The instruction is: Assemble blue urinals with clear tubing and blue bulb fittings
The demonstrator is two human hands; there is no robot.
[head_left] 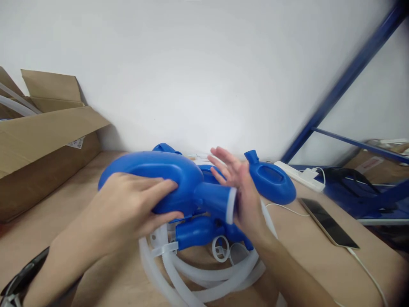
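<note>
My left hand [128,204] is wrapped around the handle of a blue plastic urinal bottle [150,160], held on its side above the table. The bottle's neck points right and ends in a white rim or cap [231,205]. My right hand [246,196] is open with its fingers spread, its palm heel against or very close to that rim. Below the bottle lie another blue bottle [196,232], looped translucent corrugated tubes [211,275] and a clear ring-shaped part [220,248]. A further blue bottle [271,181] rests behind my right hand.
An open cardboard box [47,132] with tubes inside stands at the left. To the right are a phone [329,221] on a charging cable and a white power strip [300,175]. A blue metal frame [345,85] rises beyond the table [105,277], against the wall.
</note>
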